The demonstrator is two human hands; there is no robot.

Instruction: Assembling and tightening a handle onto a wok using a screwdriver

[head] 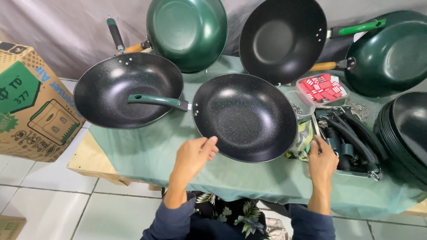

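Observation:
A black speckled wok (245,116) with a green handle (156,100) lies in the middle of the green cloth (147,151). My left hand (194,155) rests at its near rim, fingers loosely curled, holding nothing that I can see. My right hand (322,160) sits at the near left edge of a metal tray (372,172) full of dark handles, fingertips at a crumpled patterned rag (303,138). Whether this hand holds anything is hidden.
A second black wok (126,89) lies left. Two green woks (189,31) (391,53) and a black wok (282,38) lean against the grey backdrop. A clear tub of red-white packets (322,89), stacked black pans (409,129), a cardboard box (31,104).

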